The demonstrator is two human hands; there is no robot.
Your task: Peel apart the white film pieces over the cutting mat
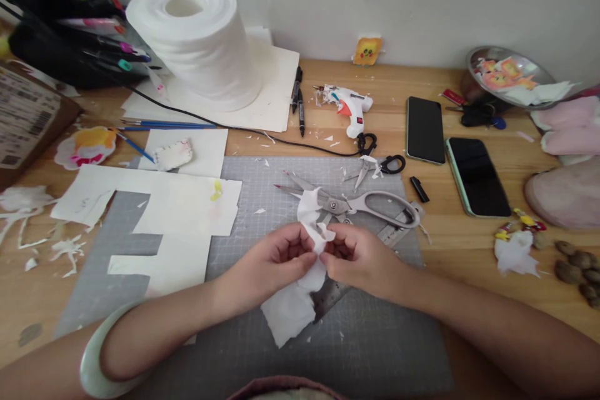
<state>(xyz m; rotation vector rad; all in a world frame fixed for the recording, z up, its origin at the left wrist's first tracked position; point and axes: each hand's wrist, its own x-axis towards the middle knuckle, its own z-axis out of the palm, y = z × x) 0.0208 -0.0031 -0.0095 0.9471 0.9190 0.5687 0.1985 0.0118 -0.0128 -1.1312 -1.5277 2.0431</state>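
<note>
Both hands pinch a crumpled strip of white tissue paper (312, 278) above the grey cutting mat (375, 337). My left hand (284, 256) closes thumb against fingers on its left side. On the other side, my right hand (359, 253) has its fingertips pressed together on the upper part, where a small piece curls up. One end of the tissue hangs down toward the mat. Just beyond the hands lie large grey scissors (351, 203), with their blades to the left. Under the right hand a metal ruler (332, 297) is partly covered.
Cut white paper (182, 206) lies left on the mat. Behind stand a large tissue roll (210, 50), two black pens (300, 112), a hot glue gun (354, 112) and small scissors (392, 164). Two phones (424, 131) and a metal bowl (473, 84) are at right.
</note>
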